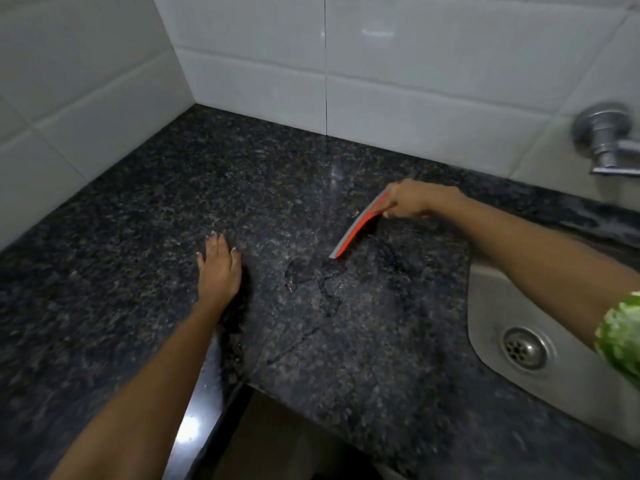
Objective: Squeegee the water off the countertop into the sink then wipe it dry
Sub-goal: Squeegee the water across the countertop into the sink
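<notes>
**Squeegee on wet granite, left hand flat beside it**

Nearest the camera, the front edge of the dark speckled desk (104, 258) cuts a step, with both bare forearms reaching over it. A green patterned sleeve (620, 336) shows at the right edge, on the right arm.

The left hand (219, 268) lies palm down on the desk, its fingers (215, 244) straight and slightly spread, holding nothing. Just to the right of those fingers, thin outlines of water (311, 282) mark the stone, with a darker wet patch spreading toward the sink.

The steel sink (485, 306) sits to the right of the water, below the right forearm, its round drain (524, 348) near the front corner.

Farther out, the right hand (410, 200) is curled round the upper part of the orange squeegee (356, 226); its fingers are clamped on the handle, which is mostly hidden inside the grip. The blade runs down and left from those fingers, grey edge facing left, and its lower tip meets the desk at the far edge of the water. Whether the whole blade touches the stone cannot be told.

Beyond the right hand, a chrome tap (606, 140) juts from the wall above the sink. White tiles (415, 81) cover both walls, which meet in a corner far beyond the left fingers.
</notes>
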